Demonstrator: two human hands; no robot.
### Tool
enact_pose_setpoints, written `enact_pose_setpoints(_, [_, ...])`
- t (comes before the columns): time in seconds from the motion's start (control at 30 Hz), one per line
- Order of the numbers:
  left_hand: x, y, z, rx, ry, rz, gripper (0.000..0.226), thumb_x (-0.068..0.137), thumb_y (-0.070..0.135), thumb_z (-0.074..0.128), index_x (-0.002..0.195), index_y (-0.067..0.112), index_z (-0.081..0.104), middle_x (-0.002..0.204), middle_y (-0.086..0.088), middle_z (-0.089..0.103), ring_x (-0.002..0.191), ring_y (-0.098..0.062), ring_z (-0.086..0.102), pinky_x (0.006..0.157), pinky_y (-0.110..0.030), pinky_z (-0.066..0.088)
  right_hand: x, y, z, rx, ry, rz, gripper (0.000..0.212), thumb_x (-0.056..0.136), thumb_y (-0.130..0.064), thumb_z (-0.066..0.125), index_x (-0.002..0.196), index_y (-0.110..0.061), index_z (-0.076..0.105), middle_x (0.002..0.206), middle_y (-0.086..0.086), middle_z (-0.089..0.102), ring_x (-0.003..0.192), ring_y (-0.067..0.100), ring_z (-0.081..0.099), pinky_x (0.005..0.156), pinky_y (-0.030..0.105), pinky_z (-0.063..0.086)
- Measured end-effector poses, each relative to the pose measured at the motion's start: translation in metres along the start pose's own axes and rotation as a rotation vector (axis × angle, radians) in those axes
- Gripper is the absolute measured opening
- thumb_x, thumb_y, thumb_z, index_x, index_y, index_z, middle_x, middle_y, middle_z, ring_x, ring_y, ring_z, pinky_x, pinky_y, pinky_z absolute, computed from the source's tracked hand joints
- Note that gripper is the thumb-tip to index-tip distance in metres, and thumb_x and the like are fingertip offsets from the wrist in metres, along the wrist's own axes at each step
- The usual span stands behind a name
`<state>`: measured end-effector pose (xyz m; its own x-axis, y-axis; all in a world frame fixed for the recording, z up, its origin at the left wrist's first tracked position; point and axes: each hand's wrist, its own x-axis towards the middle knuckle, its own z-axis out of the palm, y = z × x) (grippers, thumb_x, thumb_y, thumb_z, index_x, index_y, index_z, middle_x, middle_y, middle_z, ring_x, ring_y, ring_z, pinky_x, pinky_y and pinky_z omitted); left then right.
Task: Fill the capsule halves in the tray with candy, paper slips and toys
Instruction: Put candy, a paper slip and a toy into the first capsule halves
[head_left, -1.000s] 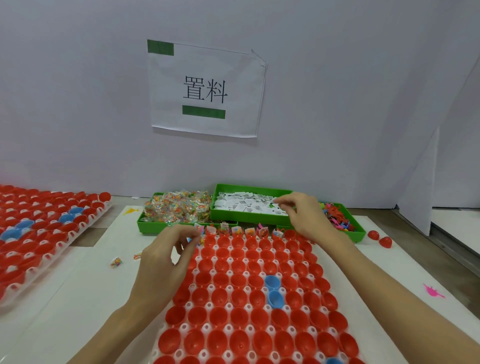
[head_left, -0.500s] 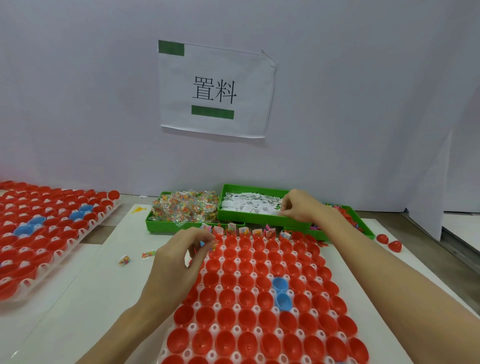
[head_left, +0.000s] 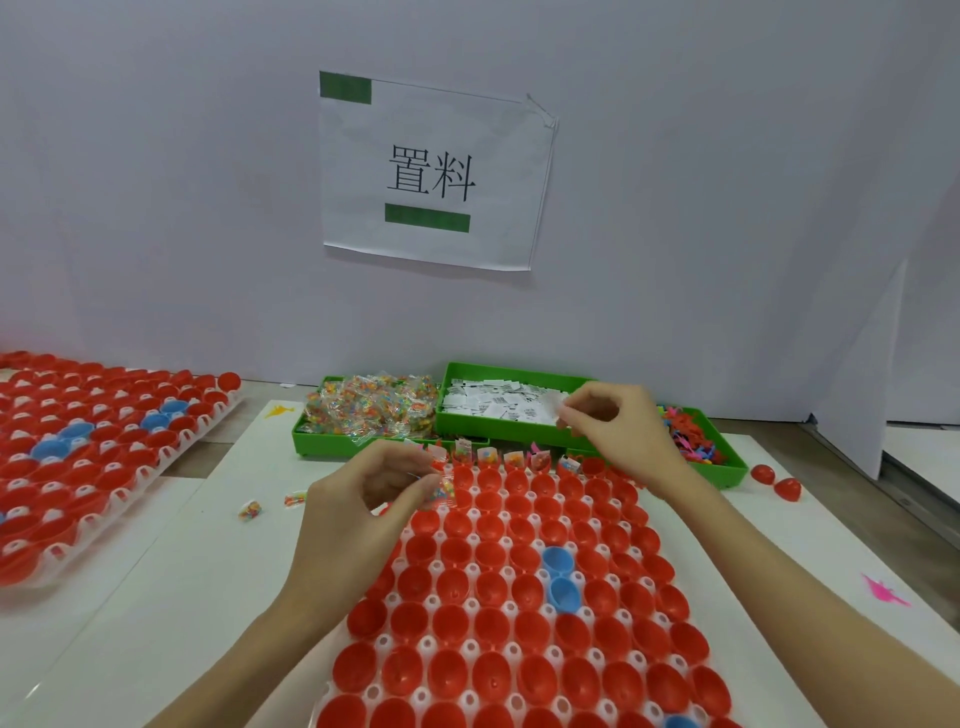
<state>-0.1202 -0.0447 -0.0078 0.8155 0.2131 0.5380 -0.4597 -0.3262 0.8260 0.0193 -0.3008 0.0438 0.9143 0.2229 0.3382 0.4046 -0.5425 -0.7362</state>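
A white tray in front of me holds rows of red capsule halves and two blue halves. The far row holds candy packets and paper slips. My left hand pinches a clear candy packet over the tray's far left corner. My right hand pinches a white paper slip above the green bin of slips. A green bin of candy packets sits to its left, a green bin of small colourful toys to its right.
A second tray of red and blue capsule halves lies at the left. Two loose candy packets lie on the white board beside the tray. Two loose red halves and a pink toy lie at right. A wall with a paper sign stands behind.
My right hand has risen from the slip bin with a slip pinched in its fingers. My left hand stays at the tray's far left corner, its candy packet now plainly visible.
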Motion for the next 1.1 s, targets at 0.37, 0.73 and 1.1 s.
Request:
enact_pose_setpoints(0.37, [-0.014,0.027,0.014,-0.195,-0.184,-0.067,0.027,0.087,0.003,0.076,0.109,0.017,0.079,0.094,-0.010,0.073,0.086,-0.025,0.076,0.079,-0.025,0.060,-0.109,-0.044,0.028,0.204,-0.202,-0.110,0.010,0.096,-0.025,0.072,0.087,-0.026,0.078,0.083,-0.005,0.077,0.079,0.013,0.073,0.077,0.031,0.060])
enact_pose_setpoints(0.73, [-0.017,0.025,0.019,-0.136,-0.276,-0.040,0.010,0.085,0.022,0.078,0.095,0.020,0.078,0.093,-0.004,0.070,0.085,-0.027,0.075,0.075,-0.027,0.060,-0.116,-0.043,0.018,0.095,-0.307,-0.229,0.010,0.098,-0.031,0.066,0.097,-0.034,0.076,0.087,-0.012,0.074,0.084,0.016,0.070,0.073,0.037,0.056])
enact_pose_setpoints(1.1, [-0.020,0.030,0.020,-0.109,-0.229,-0.068,0.009,0.081,0.026,0.076,0.088,0.028,0.079,0.086,-0.004,0.077,0.081,-0.021,0.075,0.076,-0.024,0.059,-0.109,-0.041,0.007,0.075,-0.254,-0.168,0.016,0.101,-0.035,0.063,0.104,-0.032,0.079,0.091,-0.017,0.076,0.089,0.007,0.072,0.079,0.026,0.059])
